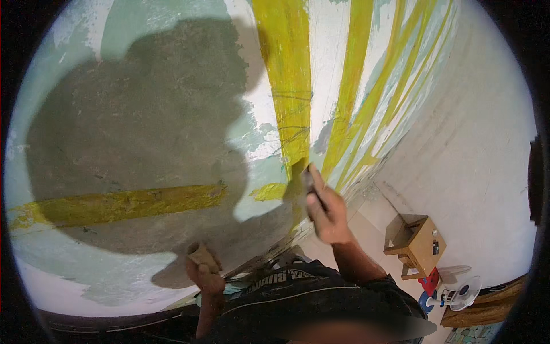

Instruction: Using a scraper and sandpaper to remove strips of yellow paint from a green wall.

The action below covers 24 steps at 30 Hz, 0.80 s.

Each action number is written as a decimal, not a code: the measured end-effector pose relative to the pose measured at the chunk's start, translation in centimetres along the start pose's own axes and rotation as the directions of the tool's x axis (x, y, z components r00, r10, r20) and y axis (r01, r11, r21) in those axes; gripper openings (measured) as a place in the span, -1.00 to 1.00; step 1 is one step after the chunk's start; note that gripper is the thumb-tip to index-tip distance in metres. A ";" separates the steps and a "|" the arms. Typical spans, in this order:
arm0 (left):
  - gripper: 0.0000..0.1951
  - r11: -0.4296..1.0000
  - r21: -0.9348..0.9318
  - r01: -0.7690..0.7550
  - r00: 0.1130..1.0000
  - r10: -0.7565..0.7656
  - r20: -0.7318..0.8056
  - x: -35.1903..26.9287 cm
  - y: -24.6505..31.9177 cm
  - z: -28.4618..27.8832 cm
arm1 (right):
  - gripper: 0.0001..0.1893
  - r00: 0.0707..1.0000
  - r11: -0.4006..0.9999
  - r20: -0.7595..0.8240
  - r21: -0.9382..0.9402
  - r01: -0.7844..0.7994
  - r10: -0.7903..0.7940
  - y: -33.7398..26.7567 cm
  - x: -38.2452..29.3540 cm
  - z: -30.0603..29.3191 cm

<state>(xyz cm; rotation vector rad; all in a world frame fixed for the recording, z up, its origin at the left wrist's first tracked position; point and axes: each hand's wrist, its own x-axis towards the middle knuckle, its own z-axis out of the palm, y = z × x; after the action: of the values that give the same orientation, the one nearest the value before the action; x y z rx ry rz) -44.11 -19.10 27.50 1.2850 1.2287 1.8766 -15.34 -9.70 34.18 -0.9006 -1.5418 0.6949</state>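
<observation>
My left hand (205, 273) holds a tan, hollow roll (201, 254), perhaps tape, low in front of the wall. Higher up and to the right, my right hand (328, 215) grips a slim dark tool (316, 195), its exact kind hard to tell, with its tip close to the wall. Whether the tip touches cannot be told. The wall (180, 107) has pale green and white patches. A wide yellow vertical band (290, 77) runs above my right hand, and a yellow horizontal band (129, 208) crosses the lower left. A large shadow covers the left part.
Further yellow bands (359, 51) lie to the right, near a plain pale wall (468, 163). On the tiled floor stand a wooden stool (425, 249) with small items on top, a red item (429, 280) and a fan (464, 293). A brown cloth-like thing (481, 305) lies at lower right.
</observation>
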 end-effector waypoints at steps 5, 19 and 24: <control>-0.39 0.999 0.046 0.028 0.975 -0.037 0.220 -1.1 0.7 3.6 | -0.63 0.977 0.944 0.207 0.329 -0.026 -0.045 -2.7 -2.7 3.8; -0.38 0.952 -0.192 0.239 0.927 -0.165 0.338 -2.0 0.9 9.1 | -0.83 0.955 0.913 -0.086 0.281 0.295 -0.283 -1.6 -4.5 8.4; -0.39 0.895 -0.309 0.322 0.923 -0.223 0.315 -3.4 -1.4 8.5 | -0.82 0.969 0.914 -0.033 0.324 0.242 -0.245 -1.9 -4.6 8.8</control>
<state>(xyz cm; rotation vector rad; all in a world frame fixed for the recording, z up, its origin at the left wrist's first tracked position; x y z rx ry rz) -35.08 -18.11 25.91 1.0633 0.8285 1.5662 -24.13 -14.14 31.90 -0.4481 -1.4594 0.7446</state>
